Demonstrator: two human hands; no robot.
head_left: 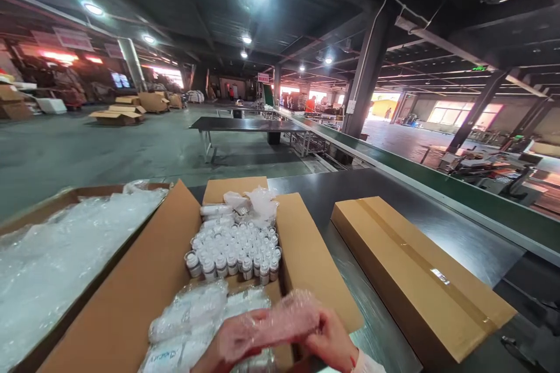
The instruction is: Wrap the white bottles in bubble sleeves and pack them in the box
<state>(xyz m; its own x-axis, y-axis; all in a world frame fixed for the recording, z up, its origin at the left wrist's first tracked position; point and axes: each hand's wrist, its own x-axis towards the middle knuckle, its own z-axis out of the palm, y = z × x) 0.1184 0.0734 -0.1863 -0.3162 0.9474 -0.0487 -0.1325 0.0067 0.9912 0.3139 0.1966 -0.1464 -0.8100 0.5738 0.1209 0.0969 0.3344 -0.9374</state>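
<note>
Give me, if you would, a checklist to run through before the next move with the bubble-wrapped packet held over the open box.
1. Grip on the bubble-wrapped packet: left hand and right hand both hold it, ok.
2. Flaps of the open box spread clear: ok.
3. All small bottles upright: not ok, a few at the back lie flat.
4. Contents of the packet: cannot tell.
5. Room beside the sealed carton, which lies apart from the box: ok.
</note>
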